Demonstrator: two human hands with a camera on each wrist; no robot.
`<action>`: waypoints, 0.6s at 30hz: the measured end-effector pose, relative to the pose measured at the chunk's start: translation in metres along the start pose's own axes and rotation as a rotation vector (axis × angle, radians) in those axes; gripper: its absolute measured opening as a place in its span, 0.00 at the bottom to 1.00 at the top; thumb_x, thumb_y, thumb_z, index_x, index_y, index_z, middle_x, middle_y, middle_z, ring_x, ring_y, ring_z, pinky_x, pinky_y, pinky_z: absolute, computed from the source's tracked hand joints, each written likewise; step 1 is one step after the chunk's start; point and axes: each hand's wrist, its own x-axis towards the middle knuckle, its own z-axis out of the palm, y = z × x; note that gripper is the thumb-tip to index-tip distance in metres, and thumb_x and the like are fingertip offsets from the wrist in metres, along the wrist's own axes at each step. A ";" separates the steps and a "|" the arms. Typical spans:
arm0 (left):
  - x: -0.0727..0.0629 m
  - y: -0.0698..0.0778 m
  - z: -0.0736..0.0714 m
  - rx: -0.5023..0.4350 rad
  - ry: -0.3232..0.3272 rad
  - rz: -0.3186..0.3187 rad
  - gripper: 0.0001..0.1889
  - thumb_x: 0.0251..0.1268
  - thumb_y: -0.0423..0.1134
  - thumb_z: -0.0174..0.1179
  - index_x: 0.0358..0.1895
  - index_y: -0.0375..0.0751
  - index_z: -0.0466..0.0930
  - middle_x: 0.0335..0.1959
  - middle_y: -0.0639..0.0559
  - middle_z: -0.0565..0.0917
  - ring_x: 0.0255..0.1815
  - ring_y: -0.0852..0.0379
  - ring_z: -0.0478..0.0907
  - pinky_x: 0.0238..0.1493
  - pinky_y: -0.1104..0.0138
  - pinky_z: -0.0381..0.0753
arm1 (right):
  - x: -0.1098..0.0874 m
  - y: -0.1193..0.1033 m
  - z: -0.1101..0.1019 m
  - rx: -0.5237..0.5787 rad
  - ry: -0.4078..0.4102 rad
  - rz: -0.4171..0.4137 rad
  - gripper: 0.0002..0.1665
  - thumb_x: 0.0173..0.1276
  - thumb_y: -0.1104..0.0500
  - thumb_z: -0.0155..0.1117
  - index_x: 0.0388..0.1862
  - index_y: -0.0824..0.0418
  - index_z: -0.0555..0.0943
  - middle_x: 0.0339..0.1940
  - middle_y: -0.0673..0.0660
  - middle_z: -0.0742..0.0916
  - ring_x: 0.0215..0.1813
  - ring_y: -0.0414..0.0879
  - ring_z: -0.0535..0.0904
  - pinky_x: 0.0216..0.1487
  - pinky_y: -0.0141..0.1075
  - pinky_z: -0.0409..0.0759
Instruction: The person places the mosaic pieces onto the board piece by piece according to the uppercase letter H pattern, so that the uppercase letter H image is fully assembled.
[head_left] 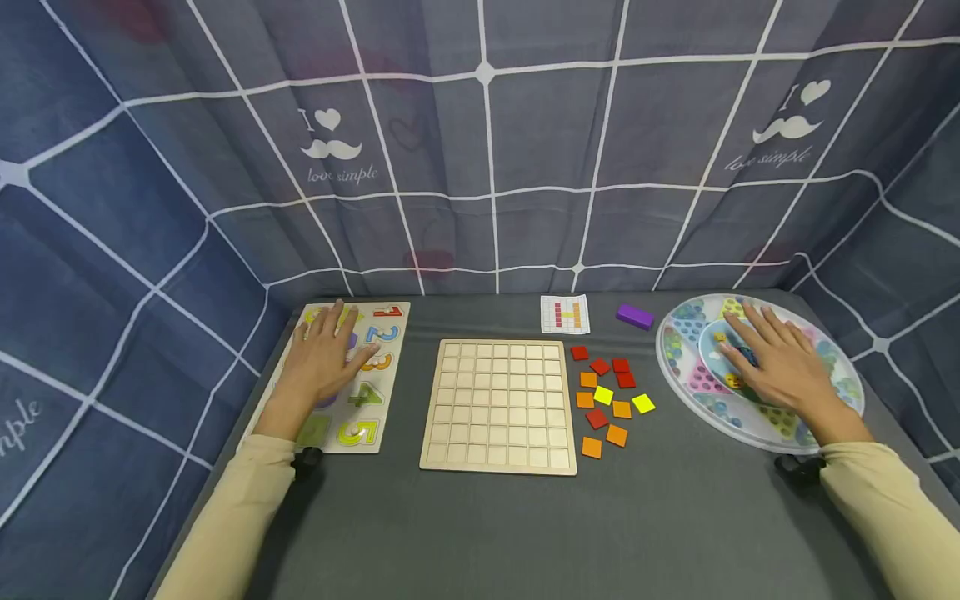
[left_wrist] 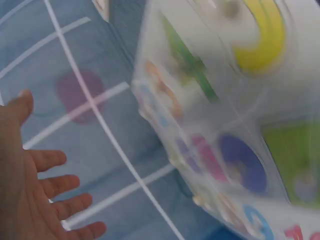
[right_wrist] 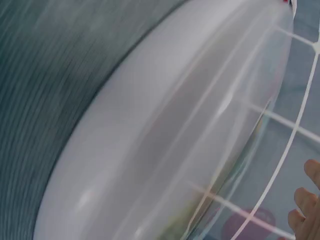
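My left hand (head_left: 321, 358) is spread, palm down, over a number puzzle board (head_left: 392, 379) with coloured digits and shapes. In the left wrist view the fingers (left_wrist: 70, 207) are apart, holding nothing, beside the board's far edge. My right hand (head_left: 787, 367) spreads over a round white game board (head_left: 665, 358) with coloured dotted patches and a blue centre. Its fingers (right_wrist: 304, 200) show only at the edge of the right wrist view, beyond the blurred white rim. Part of each board is hidden under the hand.
Between the hands lies a square wooden grid board (head_left: 497, 406). Right of it are scattered several red tiles (head_left: 597, 418), orange tiles (head_left: 592, 448) and yellow tiles (head_left: 603, 396). A pattern card (head_left: 566, 315) and a purple block (head_left: 635, 317) lie behind, near the checked curtain (head_left: 540, 150).
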 end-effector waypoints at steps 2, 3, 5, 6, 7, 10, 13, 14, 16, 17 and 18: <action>-0.003 0.009 -0.002 -0.043 0.030 0.023 0.42 0.73 0.64 0.42 0.77 0.35 0.52 0.78 0.32 0.51 0.76 0.32 0.50 0.69 0.36 0.50 | 0.002 -0.008 0.001 0.022 0.030 -0.019 0.37 0.77 0.43 0.46 0.80 0.53 0.53 0.82 0.60 0.51 0.82 0.59 0.39 0.73 0.63 0.41; -0.004 0.014 -0.003 -0.068 0.047 0.035 0.41 0.73 0.63 0.43 0.77 0.35 0.52 0.77 0.32 0.52 0.76 0.32 0.51 0.69 0.37 0.52 | 0.004 -0.013 0.002 0.039 0.042 -0.027 0.37 0.77 0.44 0.47 0.80 0.54 0.54 0.82 0.60 0.52 0.82 0.59 0.40 0.73 0.64 0.42; -0.008 0.025 -0.007 -0.114 0.087 0.066 0.40 0.74 0.61 0.45 0.77 0.36 0.53 0.77 0.32 0.53 0.75 0.32 0.53 0.68 0.37 0.55 | 0.008 -0.026 0.003 0.084 0.073 -0.047 0.36 0.77 0.45 0.49 0.78 0.55 0.58 0.81 0.61 0.56 0.81 0.61 0.45 0.71 0.66 0.46; -0.010 0.031 -0.009 -0.138 0.100 0.082 0.39 0.74 0.60 0.46 0.77 0.35 0.53 0.77 0.32 0.54 0.75 0.32 0.54 0.68 0.37 0.55 | 0.010 -0.033 0.003 0.109 0.090 -0.059 0.35 0.76 0.46 0.50 0.77 0.55 0.60 0.80 0.62 0.59 0.80 0.62 0.49 0.69 0.66 0.49; -0.012 0.037 -0.010 -0.161 0.111 0.096 0.39 0.74 0.60 0.46 0.77 0.36 0.53 0.77 0.32 0.54 0.75 0.33 0.54 0.68 0.38 0.56 | 0.011 -0.042 0.003 0.135 0.111 -0.074 0.33 0.76 0.47 0.51 0.76 0.57 0.63 0.78 0.63 0.62 0.78 0.64 0.53 0.68 0.67 0.51; -0.018 0.053 -0.011 -0.218 0.126 0.127 0.39 0.74 0.60 0.47 0.77 0.36 0.52 0.77 0.35 0.54 0.76 0.35 0.54 0.69 0.38 0.55 | 0.016 -0.069 0.005 0.204 0.156 -0.119 0.30 0.75 0.50 0.54 0.73 0.58 0.68 0.72 0.65 0.72 0.72 0.67 0.64 0.64 0.66 0.58; -0.026 0.069 -0.008 -0.278 0.118 0.139 0.40 0.74 0.59 0.48 0.77 0.37 0.51 0.78 0.37 0.53 0.77 0.36 0.53 0.71 0.40 0.53 | 0.019 -0.097 0.011 0.251 0.156 -0.147 0.28 0.76 0.51 0.54 0.71 0.58 0.70 0.65 0.67 0.78 0.67 0.68 0.69 0.62 0.65 0.61; -0.029 0.075 -0.006 -0.302 0.112 0.144 0.40 0.73 0.58 0.49 0.78 0.37 0.50 0.78 0.37 0.52 0.77 0.36 0.53 0.71 0.39 0.52 | 0.020 -0.106 0.013 0.274 0.143 -0.148 0.28 0.76 0.51 0.54 0.71 0.57 0.70 0.64 0.66 0.79 0.66 0.67 0.70 0.62 0.64 0.63; -0.035 0.086 0.000 -0.366 0.100 0.152 0.41 0.72 0.55 0.54 0.78 0.37 0.50 0.78 0.37 0.53 0.77 0.36 0.53 0.71 0.39 0.53 | 0.020 -0.123 0.019 0.320 0.111 -0.142 0.27 0.76 0.51 0.55 0.70 0.57 0.71 0.61 0.64 0.81 0.63 0.65 0.74 0.61 0.61 0.66; -0.039 0.093 0.004 -0.401 0.086 0.149 0.42 0.70 0.55 0.56 0.78 0.37 0.49 0.78 0.37 0.52 0.77 0.36 0.52 0.71 0.39 0.53 | 0.020 -0.131 0.023 0.345 0.096 -0.145 0.26 0.75 0.51 0.56 0.69 0.57 0.73 0.60 0.63 0.82 0.60 0.63 0.76 0.59 0.60 0.68; -0.043 0.099 0.008 -0.444 0.071 0.144 0.43 0.69 0.54 0.58 0.78 0.37 0.49 0.78 0.36 0.52 0.77 0.35 0.52 0.71 0.39 0.54 | 0.021 -0.138 0.026 0.367 0.086 -0.148 0.26 0.75 0.51 0.57 0.67 0.58 0.74 0.58 0.61 0.83 0.58 0.61 0.78 0.58 0.59 0.71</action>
